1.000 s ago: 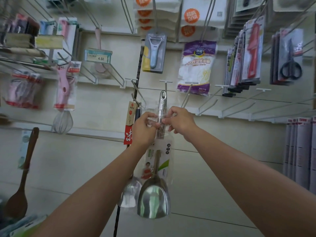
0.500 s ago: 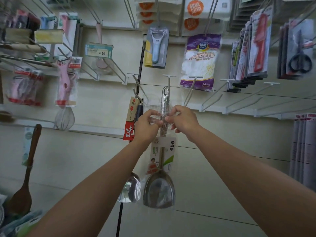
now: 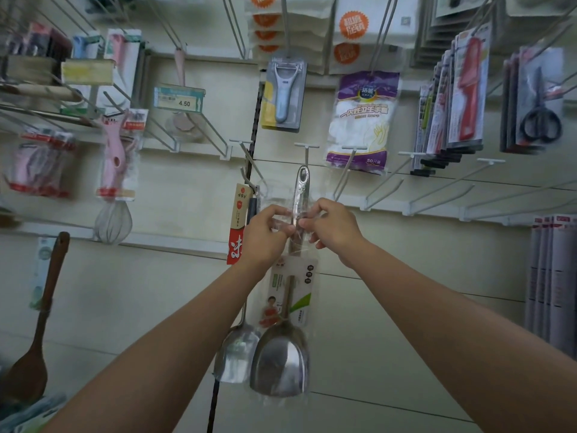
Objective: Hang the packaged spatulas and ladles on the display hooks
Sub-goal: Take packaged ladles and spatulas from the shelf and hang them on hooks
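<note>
Up at the display wall, the left hand [image 3: 265, 235] and right hand [image 3: 334, 228] both pinch the clear plastic sleeve of a packaged steel spatula [image 3: 281, 359], each grip closed on the wrap at the handle. Its handle top sits just below an empty white hook [image 3: 306, 151]. Beside it, another packaged spatula [image 3: 235, 354] hangs behind the left forearm, near a whisk [image 3: 113, 221].

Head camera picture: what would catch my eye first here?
Two bare hands, left hand and right hand, pinch the clear wrapper of a shiny steel spatula at the centre, below an empty hook. At the upper right hang black scissors; a whisk hangs at the left.
</note>
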